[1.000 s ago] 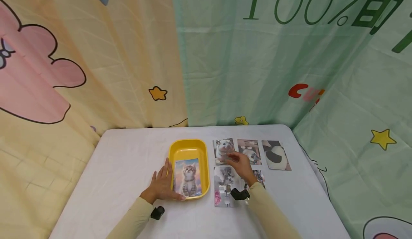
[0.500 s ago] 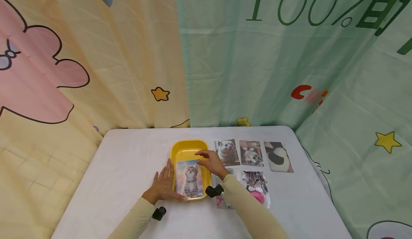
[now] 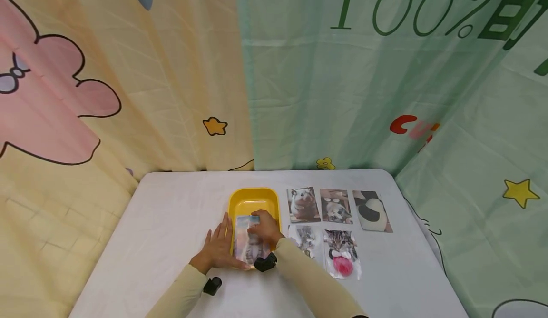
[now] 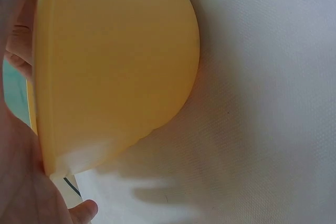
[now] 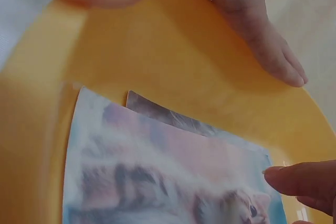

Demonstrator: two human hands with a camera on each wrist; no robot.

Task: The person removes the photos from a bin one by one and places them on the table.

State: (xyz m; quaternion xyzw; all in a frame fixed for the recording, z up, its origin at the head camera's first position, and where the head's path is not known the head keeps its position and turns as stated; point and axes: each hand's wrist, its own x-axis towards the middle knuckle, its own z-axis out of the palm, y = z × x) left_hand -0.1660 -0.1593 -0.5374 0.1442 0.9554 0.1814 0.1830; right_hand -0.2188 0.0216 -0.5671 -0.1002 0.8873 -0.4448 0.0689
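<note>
In the head view, my left hand (image 3: 219, 249) lies along the left side of a yellow tray (image 3: 253, 193), fingers straight and thumb at the near rim. My right hand (image 3: 266, 228) is over the tray, on a picture card of a tabby kitten (image 3: 243, 242). From the right wrist, the right fingertips (image 5: 286, 179) touch the far edge of the kitten card (image 5: 168, 171); my palm is out of that view. Another grey card (image 5: 157, 113) peeks out from beneath it. The left wrist view shows the tray's outer wall (image 4: 115, 61) beside my left hand (image 4: 26, 177).
To the right of the tray lie several picture cards in two rows: a hamster card (image 3: 303, 204), a grey animal card (image 3: 336, 206), a black-and-white card (image 3: 371, 212), a partly covered card (image 3: 306, 238) and a cat card (image 3: 341, 246). They rest on a white table (image 3: 184, 199).
My right hand has moved left from the hamster card into the tray and now reaches down onto the kitten card. The left hand has stayed at the tray's side.
</note>
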